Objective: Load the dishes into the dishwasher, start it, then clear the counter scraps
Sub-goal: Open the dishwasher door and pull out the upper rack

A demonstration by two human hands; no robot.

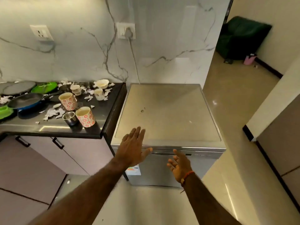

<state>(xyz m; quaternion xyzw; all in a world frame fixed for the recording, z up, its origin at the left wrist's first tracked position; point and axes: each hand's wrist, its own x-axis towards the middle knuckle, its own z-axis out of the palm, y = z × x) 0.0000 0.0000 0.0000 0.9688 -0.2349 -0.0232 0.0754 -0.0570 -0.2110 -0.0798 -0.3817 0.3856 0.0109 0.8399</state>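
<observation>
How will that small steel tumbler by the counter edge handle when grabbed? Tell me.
The steel tumbler looks thin-walled, so probably light. Its shiny, smooth side may be slippery. It stands touching the floral cup, so a careless grab could nudge that cup.

Closed steel dishwasher (pixel 168 114), dirty dishes (pixel 76 108) on counter (pixel 90 130)

Both forearms were extended forward. The left hand (pixel 133 146) was flat, palm down, fingers (pixel 138 132) straight. The right hand (pixel 179 164) was relaxed, palm turned inward, holding nothing.
</observation>
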